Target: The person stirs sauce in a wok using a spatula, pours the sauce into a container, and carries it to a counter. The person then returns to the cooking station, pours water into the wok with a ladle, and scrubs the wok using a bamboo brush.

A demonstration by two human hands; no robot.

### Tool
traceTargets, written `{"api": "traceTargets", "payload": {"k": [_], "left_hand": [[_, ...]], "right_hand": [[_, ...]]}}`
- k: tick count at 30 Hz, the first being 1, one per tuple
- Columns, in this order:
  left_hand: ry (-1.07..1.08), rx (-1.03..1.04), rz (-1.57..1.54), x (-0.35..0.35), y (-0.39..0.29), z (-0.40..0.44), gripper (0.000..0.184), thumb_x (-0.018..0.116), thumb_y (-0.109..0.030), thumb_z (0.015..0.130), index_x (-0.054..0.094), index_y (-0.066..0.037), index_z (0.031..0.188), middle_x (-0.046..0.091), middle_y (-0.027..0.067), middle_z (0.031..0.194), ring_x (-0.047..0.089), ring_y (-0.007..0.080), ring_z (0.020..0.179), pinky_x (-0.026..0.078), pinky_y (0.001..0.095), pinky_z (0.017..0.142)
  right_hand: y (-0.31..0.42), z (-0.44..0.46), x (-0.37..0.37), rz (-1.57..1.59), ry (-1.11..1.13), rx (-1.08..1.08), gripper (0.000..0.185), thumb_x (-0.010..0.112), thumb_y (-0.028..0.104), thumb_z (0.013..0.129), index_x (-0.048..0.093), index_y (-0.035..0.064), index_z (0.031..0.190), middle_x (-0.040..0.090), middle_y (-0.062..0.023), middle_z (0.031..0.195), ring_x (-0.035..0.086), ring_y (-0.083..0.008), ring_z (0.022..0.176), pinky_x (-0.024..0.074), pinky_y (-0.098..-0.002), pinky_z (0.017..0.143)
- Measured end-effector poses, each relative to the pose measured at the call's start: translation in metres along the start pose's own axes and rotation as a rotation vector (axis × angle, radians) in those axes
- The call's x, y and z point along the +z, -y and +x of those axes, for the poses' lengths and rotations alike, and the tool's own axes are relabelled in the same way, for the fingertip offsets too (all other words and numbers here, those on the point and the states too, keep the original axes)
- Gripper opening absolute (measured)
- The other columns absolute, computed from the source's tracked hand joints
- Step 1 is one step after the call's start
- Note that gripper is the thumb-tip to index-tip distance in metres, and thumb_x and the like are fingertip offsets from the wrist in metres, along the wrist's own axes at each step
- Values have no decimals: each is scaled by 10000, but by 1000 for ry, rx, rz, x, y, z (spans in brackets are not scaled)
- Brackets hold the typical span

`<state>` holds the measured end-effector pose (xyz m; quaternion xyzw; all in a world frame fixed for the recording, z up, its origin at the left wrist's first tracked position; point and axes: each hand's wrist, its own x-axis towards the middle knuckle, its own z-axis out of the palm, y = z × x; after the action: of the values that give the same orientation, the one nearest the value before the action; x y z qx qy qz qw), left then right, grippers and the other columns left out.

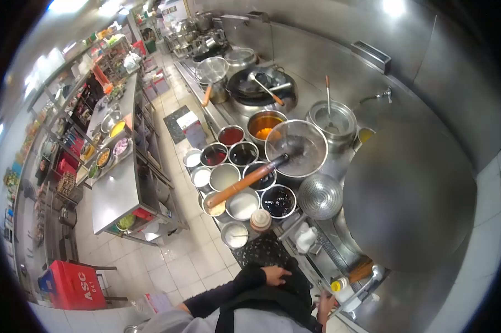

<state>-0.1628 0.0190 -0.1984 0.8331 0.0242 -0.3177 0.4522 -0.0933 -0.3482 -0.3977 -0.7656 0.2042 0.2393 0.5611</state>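
Note:
My left hand [276,275] lies over the black apron [296,283], its fingers extended and holding nothing visible. My right hand [326,305] is low at the counter's front edge, left of a yellow-capped bottle [339,284]; its fingers are too small and shaded to read. Ahead stand several round containers of sauces and powders, including a dark sauce [278,201], a white powder [243,205] and an orange liquid [266,125]. A round strainer [311,150] rests over them, its wooden handle [245,186] pointing toward the lower left.
A perforated ladle [320,196] lies beside a large blurred round area [411,194] on the right. Farther back are a wok [261,83] and a lidless pot [332,118]. On the left stand a steel table [114,197] and a red box [77,286].

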Motion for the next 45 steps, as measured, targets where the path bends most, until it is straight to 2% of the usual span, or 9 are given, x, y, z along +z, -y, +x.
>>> {"api": "traceTargets", "payload": {"k": [6, 8, 14, 17, 27, 29, 34, 36, 45], "left_hand": [[3, -203, -39, 58, 73, -33, 576, 601, -282, 972, 474, -103, 1505, 618, 244, 1349, 586, 429, 1241, 456, 461, 1079], [28, -237, -83, 61, 65, -47, 579, 591, -280, 977, 464, -79, 1505, 594, 241, 1387, 573, 432, 1257, 445, 458, 1091], [29, -284, -145, 125, 112, -79, 561, 596, -292, 978, 482, -107, 1494, 627, 246, 1321, 602, 416, 1219, 472, 463, 1059], [-37, -328, -168, 143, 139, -100, 558, 600, -309, 975, 492, -118, 1488, 654, 255, 1278, 623, 411, 1192, 483, 468, 1045], [-253, -460, -390, 193, 189, -107, 573, 610, -346, 950, 521, -119, 1468, 663, 271, 1248, 630, 432, 1173, 483, 478, 1039], [-305, -438, -440, 208, 194, -102, 548, 613, -323, 948, 545, -108, 1448, 672, 278, 1219, 647, 442, 1136, 494, 479, 1014], [-298, -470, -596, 217, 188, -84, 546, 643, -238, 942, 530, -106, 1459, 703, 211, 1204, 693, 337, 1090, 534, 428, 970], [-382, -402, -646, 244, 200, -72, 524, 656, -176, 925, 561, -92, 1433, 714, 210, 1151, 707, 309, 1037, 544, 417, 932], [-397, -430, -835, 205, 179, -31, 503, 647, -76, 936, 543, -52, 1428, 644, 220, 1312, 687, 327, 1111, 565, 377, 936]], "right_hand": [[-36, -4, 44, 458, -124, 360, 359, 629, 103, 935, 555, 10, 1273, 656, -141, 982, 640, -222, 696, 532, -332, 551], [-58, 45, 68, 707, -15, 54, 247, 617, 129, 969, 553, 17, 1180, 636, -115, 881, 603, -215, 645, 549, -382, 606], [-118, 137, 94, 669, 297, 418, 163, 601, 107, 961, 573, 75, 1118, 600, -104, 845, 607, -238, 703, 566, -364, 646], [-181, 176, 87, 1072, -352, 370, 352, 575, 386, 971, 590, 126, 1207, 643, -101, 1039, 631, -266, 961, 594, -439, 793], [-202, 225, 93, 1278, -394, 194, 412, 516, 290, 1029, 561, -22, 1294, 638, -170, 1260, 623, -320, 1152, 538, -443, 1020], [-288, 293, 71, 1230, -64, -147, 410, 511, 327, 1037, 574, 10, 1289, 633, -179, 1264, 603, -310, 1179, 489, -439, 1073], [-212, 229, 90, 1151, -579, 214, 405, 506, 466, 972, 667, 132, 1136, 731, -71, 1066, 690, -255, 911, 601, -409, 784], [-189, 206, 78, 1139, -220, 262, 335, 509, 465, 933, 629, 152, 947, 643, -50, 773, 568, -231, 561, 440, -339, 443], [-127, 187, 103, 1087, -337, 463, 319, 511, 439, 908, 546, 123, 886, 431, -24, 664, 315, -145, 472, 239, -278, 436]]}}
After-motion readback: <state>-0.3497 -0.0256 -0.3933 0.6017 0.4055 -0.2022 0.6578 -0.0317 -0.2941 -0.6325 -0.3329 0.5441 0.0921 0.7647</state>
